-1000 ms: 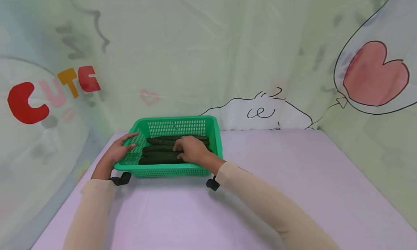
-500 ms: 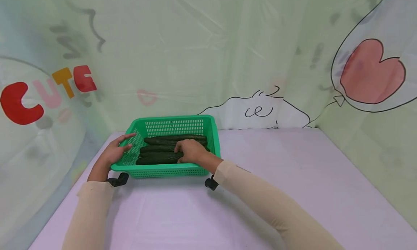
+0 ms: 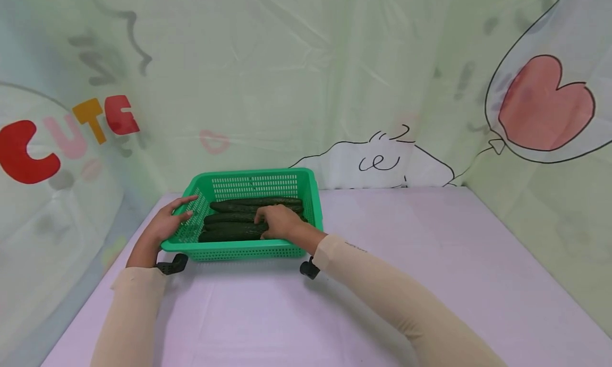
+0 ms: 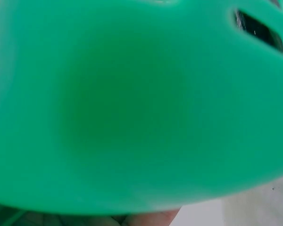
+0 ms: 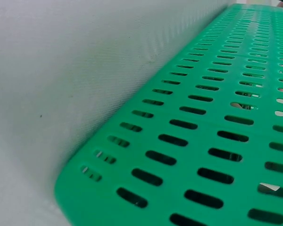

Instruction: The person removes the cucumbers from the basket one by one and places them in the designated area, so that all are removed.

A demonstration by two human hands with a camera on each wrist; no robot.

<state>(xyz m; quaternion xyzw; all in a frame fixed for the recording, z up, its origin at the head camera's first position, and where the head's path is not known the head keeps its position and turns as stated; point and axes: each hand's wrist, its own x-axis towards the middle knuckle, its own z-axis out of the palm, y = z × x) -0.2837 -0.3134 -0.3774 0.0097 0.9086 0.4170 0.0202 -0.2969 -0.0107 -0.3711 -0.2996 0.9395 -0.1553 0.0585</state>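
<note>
We look forward and down from the head across the counter (image 3: pixel 253 314), while both wrist views bring us up against the same green basket (image 3: pixel 239 245)

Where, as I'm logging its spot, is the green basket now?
In the head view, the green basket sits left of centre on the table, left hand at its left rim.

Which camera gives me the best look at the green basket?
The head view: it shows most of the basket, rim and inside, with the cucumbers in it. The left wrist view gives only a blurred green close-up; the right wrist view, just a slotted side.
</note>
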